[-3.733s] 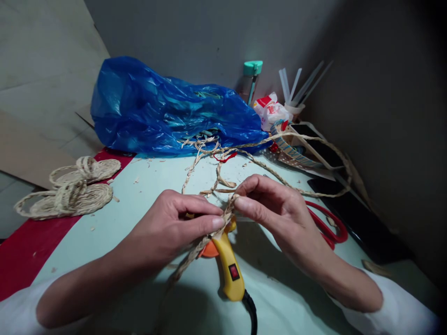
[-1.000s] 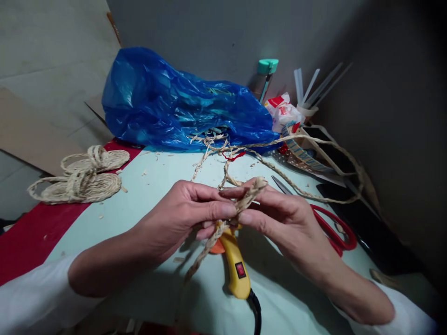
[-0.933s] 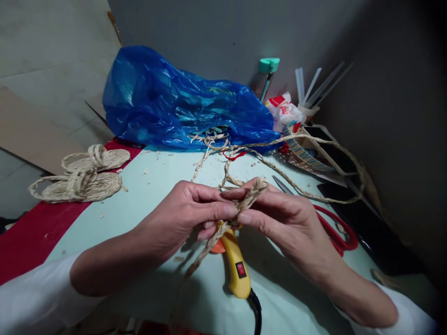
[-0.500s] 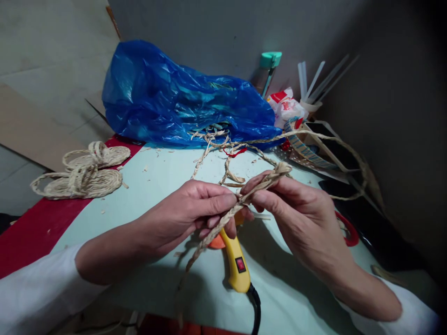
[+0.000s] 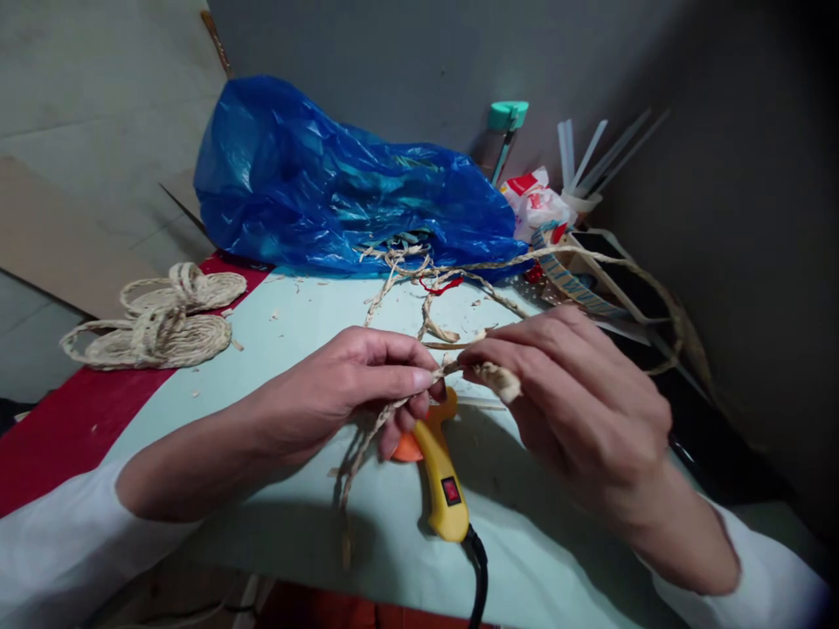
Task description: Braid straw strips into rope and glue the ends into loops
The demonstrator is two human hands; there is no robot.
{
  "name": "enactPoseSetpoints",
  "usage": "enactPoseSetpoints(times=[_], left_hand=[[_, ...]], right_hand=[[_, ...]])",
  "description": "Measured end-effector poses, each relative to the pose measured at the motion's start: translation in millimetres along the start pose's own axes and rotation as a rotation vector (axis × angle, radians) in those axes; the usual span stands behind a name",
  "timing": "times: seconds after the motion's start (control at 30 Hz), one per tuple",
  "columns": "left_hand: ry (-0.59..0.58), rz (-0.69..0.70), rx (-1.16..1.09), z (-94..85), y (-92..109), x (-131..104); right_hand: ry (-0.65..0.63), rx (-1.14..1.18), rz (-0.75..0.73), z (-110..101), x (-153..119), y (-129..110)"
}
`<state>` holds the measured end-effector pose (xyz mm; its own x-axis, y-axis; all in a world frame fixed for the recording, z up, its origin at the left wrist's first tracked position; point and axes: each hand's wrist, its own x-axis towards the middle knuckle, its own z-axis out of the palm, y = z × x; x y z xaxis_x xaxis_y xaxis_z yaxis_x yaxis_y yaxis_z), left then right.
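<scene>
A braided straw cord (image 5: 377, 425) is stretched between my two hands above the table. My left hand (image 5: 364, 384) pinches it between thumb and fingers, and a thin tail hangs down below that hand. Close by on the right, my right hand (image 5: 583, 402) is closed on the cord near its thick, folded end (image 5: 502, 381); its palm is turned down, so the thumb is mostly hidden. Beneath my hands lies a yellow hot glue gun (image 5: 446, 485) with a red switch and a black cable.
Two small woven straw sandals (image 5: 167, 341) lie at the left on a red strip. A blue plastic bag (image 5: 281, 183) fills the back, with straw cord (image 5: 426, 306) trailing from it. Behind stand a green-lidded bottle (image 5: 504, 131) and a cup (image 5: 582, 203) of glue sticks.
My right hand has rolled over, palm downward, tipping the cord's thick end from upper right down toward me. My left hand keeps its pinch, and the hanging tail has swung lower.
</scene>
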<state>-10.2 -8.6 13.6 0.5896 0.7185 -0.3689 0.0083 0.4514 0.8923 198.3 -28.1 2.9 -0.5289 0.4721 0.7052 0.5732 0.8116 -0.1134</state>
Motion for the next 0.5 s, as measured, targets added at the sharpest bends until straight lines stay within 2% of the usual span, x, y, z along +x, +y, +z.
enactPoseSetpoints(times=[0.23, 0.4, 0.5], left_hand=[[0.026, 0.104, 0.015, 5.9, -4, -2], [0.154, 0.2, 0.227, 15.7, -4, -4], [0.22, 0.176, 0.393, 22.5, -1, -4]], right_hand=[[-0.095, -0.252, -0.139, -2, 0, -4], [-0.13, -0.342, -0.146, -2, 3, -11], [-0.162, -0.374, -0.141, 0, 2, -15]])
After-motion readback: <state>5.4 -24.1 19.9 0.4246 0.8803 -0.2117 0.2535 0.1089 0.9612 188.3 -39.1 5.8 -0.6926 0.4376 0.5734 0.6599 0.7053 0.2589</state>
